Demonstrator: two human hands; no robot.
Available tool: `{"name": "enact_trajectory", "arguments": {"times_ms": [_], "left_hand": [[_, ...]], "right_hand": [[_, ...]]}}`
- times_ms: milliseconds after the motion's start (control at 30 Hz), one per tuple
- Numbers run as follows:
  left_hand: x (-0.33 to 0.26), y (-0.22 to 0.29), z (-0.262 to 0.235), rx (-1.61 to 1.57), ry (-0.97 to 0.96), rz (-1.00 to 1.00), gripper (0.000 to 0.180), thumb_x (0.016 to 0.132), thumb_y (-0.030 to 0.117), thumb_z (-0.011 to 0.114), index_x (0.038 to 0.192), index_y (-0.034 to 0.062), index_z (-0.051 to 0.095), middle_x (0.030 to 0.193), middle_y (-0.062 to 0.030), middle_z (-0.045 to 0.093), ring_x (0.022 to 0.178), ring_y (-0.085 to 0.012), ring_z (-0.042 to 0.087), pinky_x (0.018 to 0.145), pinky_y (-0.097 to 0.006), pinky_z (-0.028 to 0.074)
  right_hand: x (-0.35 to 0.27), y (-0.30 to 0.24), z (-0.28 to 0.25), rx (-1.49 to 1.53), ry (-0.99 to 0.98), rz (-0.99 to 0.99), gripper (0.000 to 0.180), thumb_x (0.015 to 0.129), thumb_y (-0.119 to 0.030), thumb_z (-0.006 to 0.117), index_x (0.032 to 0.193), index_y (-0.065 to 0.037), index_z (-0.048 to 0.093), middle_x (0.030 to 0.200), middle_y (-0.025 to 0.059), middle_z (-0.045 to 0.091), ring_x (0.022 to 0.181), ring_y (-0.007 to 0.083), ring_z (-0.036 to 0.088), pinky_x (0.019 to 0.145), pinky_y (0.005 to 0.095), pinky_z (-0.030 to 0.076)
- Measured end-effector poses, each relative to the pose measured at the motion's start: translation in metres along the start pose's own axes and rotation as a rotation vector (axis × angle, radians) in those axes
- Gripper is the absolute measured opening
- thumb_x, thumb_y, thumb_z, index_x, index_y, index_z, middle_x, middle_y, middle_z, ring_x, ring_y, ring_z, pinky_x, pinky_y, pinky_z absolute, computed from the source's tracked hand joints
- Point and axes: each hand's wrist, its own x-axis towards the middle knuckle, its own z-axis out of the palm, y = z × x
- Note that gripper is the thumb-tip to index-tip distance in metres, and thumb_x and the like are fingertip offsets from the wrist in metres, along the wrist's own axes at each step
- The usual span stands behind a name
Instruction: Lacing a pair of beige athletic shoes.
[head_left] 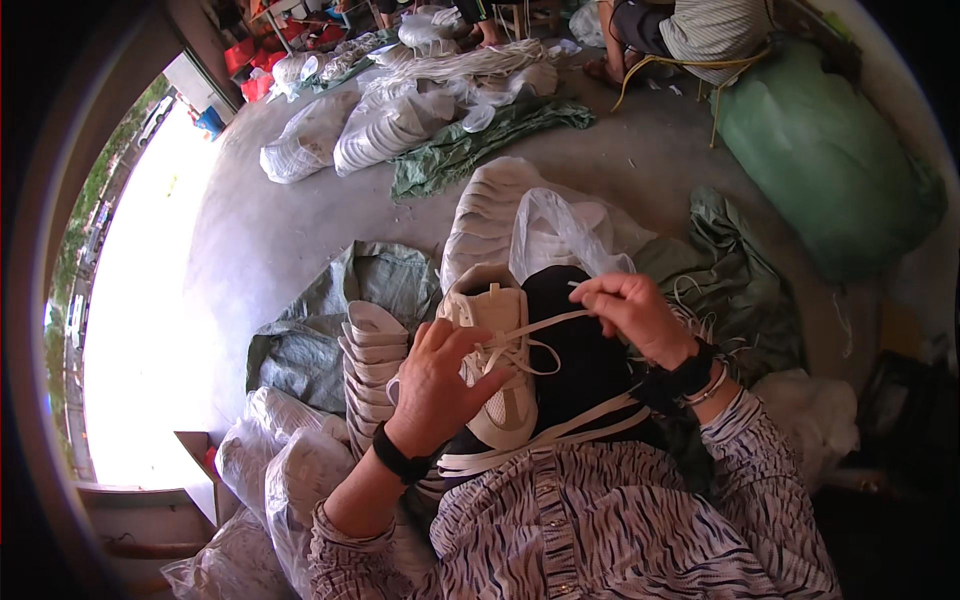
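nearest, loose laces (590, 415) lie across the dark cloth (582, 365) on the person's lap. the beige shoe (507, 405) rests there too, toe pointing near. on its left, the left hand (440, 380) reaches over the laced opening — i cannot tell whether its fingers pinch anything. to the right, the right hand (632, 310) pinches a lace (555, 322) stretched from the shoe. farther off — a row of pale shoes (485, 220), then a green sack (830, 160) far right.

A pale shirt (625, 520) with wavy dark stripes, black wristbands (400, 457), and probably a silvery bracelet (712, 386).
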Motion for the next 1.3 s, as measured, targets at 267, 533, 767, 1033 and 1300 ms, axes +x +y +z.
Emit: {"name": "enact_trajectory", "arguments": {"times_ms": [267,533,767,1033,1300], "left_hand": [[0.014,-0.015,-0.001,0.227,-0.154,0.097,0.015,0.078,0.021,0.064,0.078,0.0061,0.061,0.079,-0.0098,0.055,0.08,-0.0306,0.053,0.072,-0.037,0.044],[0.024,-0.047,-0.004,-0.608,-0.282,-0.412,0.037,0.092,0.031,0.051,0.068,0.0038,0.057,0.065,0.0047,0.049,0.06,-0.0027,0.042,0.054,-0.02,0.033],[0.019,-0.023,-0.018,-0.37,-0.206,-0.365,0.018,0.085,0.018,0.06,0.074,0.0035,0.061,0.064,0.0045,0.048,0.058,-0.0054,0.043,0.054,-0.024,0.036],[0.014,-0.028,-0.018,0.192,-0.057,0.282,0.014,0.071,0.014,0.072,0.082,0.0078,0.067,0.063,-0.0055,0.047,0.065,-0.0232,0.05,0.061,-0.033,0.041],[0.021,-0.027,-0.024,-0.3,-0.312,0.037,0.008,0.078,0.013,0.066,0.078,0.0051,0.067,0.074,-0.0033,0.052,0.072,-0.0157,0.049,0.067,-0.029,0.04]], "right_hand": [[-0.018,0.025,0.039,-0.729,-0.234,-0.468,0.016,0.077,-0.009,0.063,0.092,-0.004,0.063,0.083,0.0097,0.057,0.078,0.0267,0.06,0.067,0.0338,0.048],[-0.008,0.016,0.035,-0.568,-0.14,-0.607,0.021,0.078,-0.004,0.063,0.098,-0.002,0.063,0.087,0.0101,0.059,0.074,0.0245,0.06,0.066,0.0312,0.048],[0.012,0.02,0.041,-0.594,0.047,-0.548,0.021,0.079,-0.008,0.057,0.099,-0.003,0.059,0.091,0.0122,0.059,0.08,0.0295,0.06,0.07,0.0364,0.048],[0.016,0.017,0.044,-0.564,-0.03,-0.452,0.023,0.077,-0.005,0.06,0.1,-0.001,0.058,0.09,0.0119,0.059,0.08,0.0269,0.061,0.069,0.0322,0.048],[0.024,0.019,0.009,-0.316,0.007,-0.253,0.013,0.08,-0.011,0.066,0.079,0.001,0.063,0.067,0.0016,0.061,0.064,0.0044,0.05,0.059,0.0214,0.041]]}}
